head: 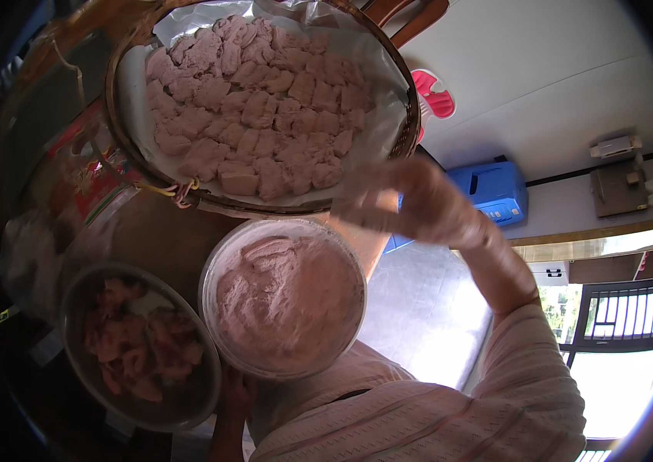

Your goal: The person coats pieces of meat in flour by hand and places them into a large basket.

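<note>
My right hand [404, 199], blurred, is over the lower right rim of a round woven tray [407, 124]. Its fingers look spread, with nothing visible between them. Coated meat pieces [260, 110] lie close together on the tray's plastic lining. Below the tray stands a round bowl [364, 289] of pale powder [303, 289], with a coated piece partly sunk in it. Raw meat pieces [130, 346] lie in a second bowl [69, 323] at the lower left. My left hand [237, 392], dim and partly hidden, is beside both bowls' lower rims; its grip cannot be made out.
A red printed package [92, 179] and crumpled clear plastic [32, 260] lie left of the bowls. Twisted ties [179, 193] hang at the tray's rim. Beyond are a wooden chair [418, 23], a pink and white plastic item [436, 95] and a blue plastic box [491, 193].
</note>
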`<state>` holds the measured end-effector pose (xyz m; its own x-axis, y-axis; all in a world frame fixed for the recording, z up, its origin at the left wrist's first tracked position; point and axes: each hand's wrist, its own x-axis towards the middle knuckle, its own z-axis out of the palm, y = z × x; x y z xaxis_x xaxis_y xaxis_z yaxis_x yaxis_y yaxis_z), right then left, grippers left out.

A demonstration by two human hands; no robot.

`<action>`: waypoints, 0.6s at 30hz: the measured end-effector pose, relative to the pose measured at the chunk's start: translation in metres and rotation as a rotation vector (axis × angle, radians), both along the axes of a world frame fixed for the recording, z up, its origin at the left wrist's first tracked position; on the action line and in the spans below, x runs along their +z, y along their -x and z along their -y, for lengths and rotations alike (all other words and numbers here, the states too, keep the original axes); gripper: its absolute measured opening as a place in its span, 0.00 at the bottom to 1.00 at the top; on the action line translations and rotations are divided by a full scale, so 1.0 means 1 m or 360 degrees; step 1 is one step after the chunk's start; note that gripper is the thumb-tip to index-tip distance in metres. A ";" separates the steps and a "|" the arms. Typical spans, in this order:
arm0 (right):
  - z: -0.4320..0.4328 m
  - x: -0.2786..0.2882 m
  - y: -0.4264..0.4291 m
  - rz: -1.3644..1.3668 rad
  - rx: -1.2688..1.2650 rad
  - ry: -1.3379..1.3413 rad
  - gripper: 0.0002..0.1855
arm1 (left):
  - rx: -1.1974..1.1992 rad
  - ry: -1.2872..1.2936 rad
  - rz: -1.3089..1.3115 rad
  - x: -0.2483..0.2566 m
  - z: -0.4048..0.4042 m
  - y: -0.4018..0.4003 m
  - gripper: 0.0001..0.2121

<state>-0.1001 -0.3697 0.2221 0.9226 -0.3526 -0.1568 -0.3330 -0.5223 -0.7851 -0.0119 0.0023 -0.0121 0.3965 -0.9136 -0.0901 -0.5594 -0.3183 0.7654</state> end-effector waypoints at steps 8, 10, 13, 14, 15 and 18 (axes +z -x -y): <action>-0.099 -0.169 0.000 -0.0174 0.0102 0.0680 0.17 | -0.0061 0.0183 0.0050 0.018 0.021 -0.004 0.14; -0.107 -0.175 0.003 -0.0222 0.0083 0.0660 0.17 | -0.0057 0.0212 0.0066 0.017 0.016 -0.005 0.14; -0.111 -0.174 0.013 -0.0288 0.0151 0.0746 0.17 | -0.0059 0.0047 -0.0132 0.010 0.010 -0.004 0.14; -0.110 -0.173 0.017 -0.0307 0.0239 0.0840 0.17 | -0.0050 0.0111 -0.0098 0.010 0.011 -0.003 0.13; -0.108 -0.175 0.021 -0.0304 0.0238 0.0848 0.17 | -0.0043 0.0175 -0.0063 0.010 0.011 -0.002 0.13; -0.106 -0.178 0.024 -0.0236 0.0198 0.0674 0.17 | -0.0048 0.0254 -0.0080 0.008 0.010 -0.003 0.13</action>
